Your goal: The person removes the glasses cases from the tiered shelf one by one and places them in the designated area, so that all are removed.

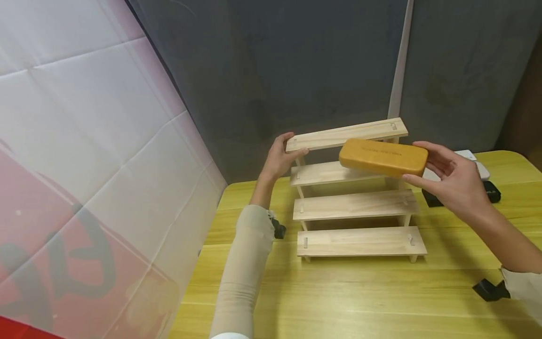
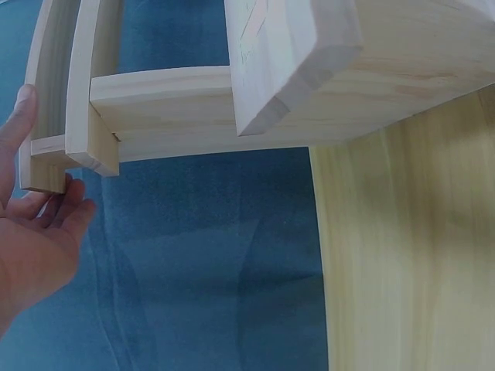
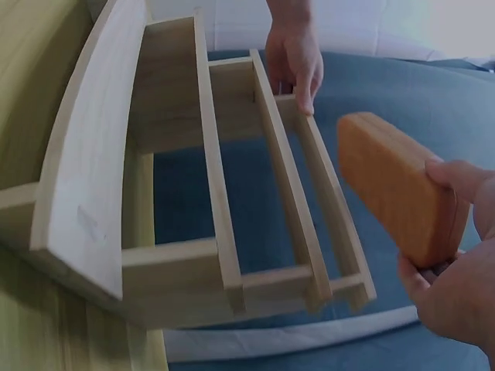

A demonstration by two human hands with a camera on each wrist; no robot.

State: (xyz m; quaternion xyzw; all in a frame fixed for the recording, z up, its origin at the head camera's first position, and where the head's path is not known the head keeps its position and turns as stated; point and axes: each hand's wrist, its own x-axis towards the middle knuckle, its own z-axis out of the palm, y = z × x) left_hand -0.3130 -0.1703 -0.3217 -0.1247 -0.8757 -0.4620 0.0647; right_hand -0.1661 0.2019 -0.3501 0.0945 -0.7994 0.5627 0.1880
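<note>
A pale wooden stepped display shelf (image 1: 360, 242) with several tiers stands on the table. My left hand (image 1: 280, 159) grips the left end of its top board (image 1: 347, 135), thumb on the front side and fingers around the end; the left wrist view shows the fingertips curled at the board's end. My right hand (image 1: 455, 181) holds a mustard-yellow glasses case (image 1: 383, 157) by its right end, between thumb and fingers. The case is in the air before the upper tiers, with dark lettering on its lid. In the right wrist view the case (image 3: 402, 185) appears apart from the shelf.
The table (image 1: 330, 301) has a yellow wood-grain top. Behind the right hand lie a black case (image 1: 492, 191) and white items (image 1: 482, 170), partly hidden. A dark grey curtain (image 1: 275, 70) hangs behind, and a white and pink panel (image 1: 106, 141) stands along the left.
</note>
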